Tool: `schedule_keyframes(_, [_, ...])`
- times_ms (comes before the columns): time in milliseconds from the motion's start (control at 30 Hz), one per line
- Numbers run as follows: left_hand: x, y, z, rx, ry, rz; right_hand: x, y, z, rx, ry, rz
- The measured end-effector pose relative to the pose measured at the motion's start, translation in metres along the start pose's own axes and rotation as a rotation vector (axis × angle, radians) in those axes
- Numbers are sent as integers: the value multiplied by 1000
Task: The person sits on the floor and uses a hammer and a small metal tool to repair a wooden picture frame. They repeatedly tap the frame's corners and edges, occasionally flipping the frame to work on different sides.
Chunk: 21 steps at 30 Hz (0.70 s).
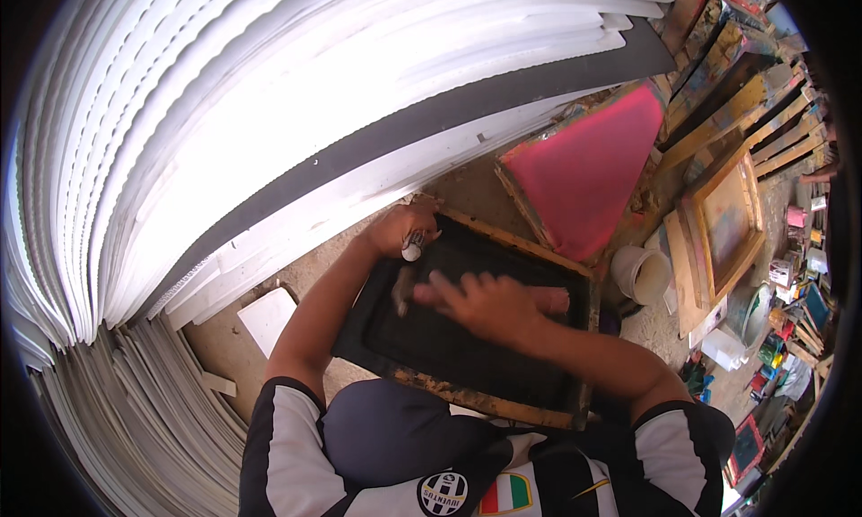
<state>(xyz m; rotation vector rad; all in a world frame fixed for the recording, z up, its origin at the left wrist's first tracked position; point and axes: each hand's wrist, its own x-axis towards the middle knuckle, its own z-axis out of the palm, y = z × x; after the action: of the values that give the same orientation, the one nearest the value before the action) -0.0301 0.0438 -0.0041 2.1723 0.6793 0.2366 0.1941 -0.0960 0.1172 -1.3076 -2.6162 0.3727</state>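
The right hand (492, 307), blurred, seems to be mid-work; what is done or left does not show, nor whether its fingers are closed. A pink bar (550, 300) lies under that hand, its right end near the right edge of a wood-edged frame (494, 402). The left hand (402, 229) is at the frame's far left corner, its grip unclear.

Just one head-worn fisheye tbh, staring down from pretty close, shirt (561, 481) at the bottom edge, left hand (406, 230) and right hand (489, 306) mid-frame.
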Motion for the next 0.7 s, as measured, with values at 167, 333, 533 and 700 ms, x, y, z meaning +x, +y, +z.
schedule_keyframes(167, [-4, -6, 7, -40, 130, 115, -4, 1, -7, 81, 194, -209])
schedule_keyframes(333, [-1, -3, 0, -37, -6, 13, 0, -13, -13, 27, 181, -105])
schedule_keyframes(533, [-1, 5, -2, -28, 18, -37, 6, -1, -1, -66, -26, 81])
schedule_keyframes(700, [1, 4, -1, -39, 6, -55, -5, -11, -14, 32, 150, -103])
